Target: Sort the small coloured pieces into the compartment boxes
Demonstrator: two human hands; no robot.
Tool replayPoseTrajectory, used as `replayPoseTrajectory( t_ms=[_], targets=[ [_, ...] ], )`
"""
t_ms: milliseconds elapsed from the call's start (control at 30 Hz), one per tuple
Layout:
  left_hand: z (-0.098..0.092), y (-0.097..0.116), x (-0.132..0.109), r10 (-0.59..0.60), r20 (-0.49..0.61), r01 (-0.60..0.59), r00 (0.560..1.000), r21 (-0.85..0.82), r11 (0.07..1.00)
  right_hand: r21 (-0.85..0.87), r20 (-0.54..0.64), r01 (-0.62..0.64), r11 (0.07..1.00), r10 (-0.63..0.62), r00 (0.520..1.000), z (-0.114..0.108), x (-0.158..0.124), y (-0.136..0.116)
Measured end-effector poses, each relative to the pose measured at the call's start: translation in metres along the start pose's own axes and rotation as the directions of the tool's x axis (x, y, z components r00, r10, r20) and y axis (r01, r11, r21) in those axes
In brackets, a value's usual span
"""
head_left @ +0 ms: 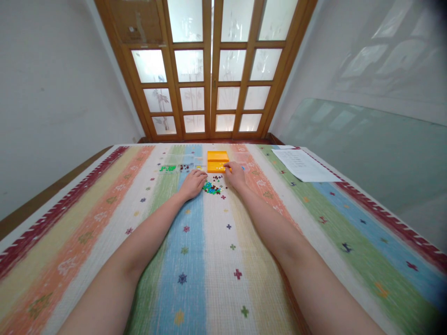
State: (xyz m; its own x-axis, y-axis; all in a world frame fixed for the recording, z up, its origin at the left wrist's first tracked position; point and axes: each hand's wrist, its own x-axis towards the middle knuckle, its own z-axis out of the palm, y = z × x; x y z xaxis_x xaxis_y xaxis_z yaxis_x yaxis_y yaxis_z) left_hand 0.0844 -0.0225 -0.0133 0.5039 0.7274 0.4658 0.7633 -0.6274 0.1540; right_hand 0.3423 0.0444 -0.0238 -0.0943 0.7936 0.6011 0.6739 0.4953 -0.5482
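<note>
My left hand (pixel 194 184) lies palm down on the cloth, fingers stretched toward a pile of small coloured pieces (pixel 212 188), mostly blue and green with some dark ones. Nothing shows in its grip. My right hand (pixel 236 176) reaches over the front right corner of an opened yellow-orange plastic box (pixel 218 156). Its thumb and fingertips are pinched together; whatever they hold is too small to make out. A few pale bits lie in the front half of the box. Some dark pieces (pixel 217 177) lie scattered between box and pile.
A clear compartment box holds green pieces (pixel 168 168) and dark pieces (pixel 184 168) left of the yellow box. Printed paper sheets (pixel 303 164) lie at the far right. A striped tablecloth (pixel 223 279) covers the table; wooden glass doors (pixel 213 83) stand beyond it.
</note>
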Motion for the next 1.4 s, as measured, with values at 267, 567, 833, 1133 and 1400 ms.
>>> replayPoseTrajectory(
  t_ms=[267, 567, 833, 1133, 1400],
  targets=[
    [-0.015, -0.013, -0.002, -0.062, 0.021, 0.060, 0.998, 0.097, 0.993, 0.001, 0.013, -0.012, 1.000, 0.012, 1.000, -0.003, 0.000, -0.006],
    [-0.020, -0.023, -0.004, -0.127, -0.013, 0.128, 0.992, 0.112, 0.985, 0.012, 0.020, -0.016, 1.000, 0.016, 1.000, -0.005, -0.001, -0.011],
    [-0.020, -0.046, -0.009, -0.243, -0.131, 0.259, 0.961, 0.128, 0.957, 0.017, 0.019, -0.034, 0.999, 0.033, 0.999, -0.003, -0.002, -0.011],
    [-0.011, -0.058, -0.012, -0.331, -0.114, 0.344, 0.937, 0.127, 0.930, -0.013, 0.084, 0.051, 0.999, -0.049, 0.995, -0.005, -0.003, -0.018],
    [-0.006, -0.061, -0.014, -0.346, -0.132, 0.359, 0.929, 0.101, 0.928, 0.010, 0.386, 0.355, 0.935, -0.331, 0.861, -0.004, -0.011, -0.051]
  ],
)
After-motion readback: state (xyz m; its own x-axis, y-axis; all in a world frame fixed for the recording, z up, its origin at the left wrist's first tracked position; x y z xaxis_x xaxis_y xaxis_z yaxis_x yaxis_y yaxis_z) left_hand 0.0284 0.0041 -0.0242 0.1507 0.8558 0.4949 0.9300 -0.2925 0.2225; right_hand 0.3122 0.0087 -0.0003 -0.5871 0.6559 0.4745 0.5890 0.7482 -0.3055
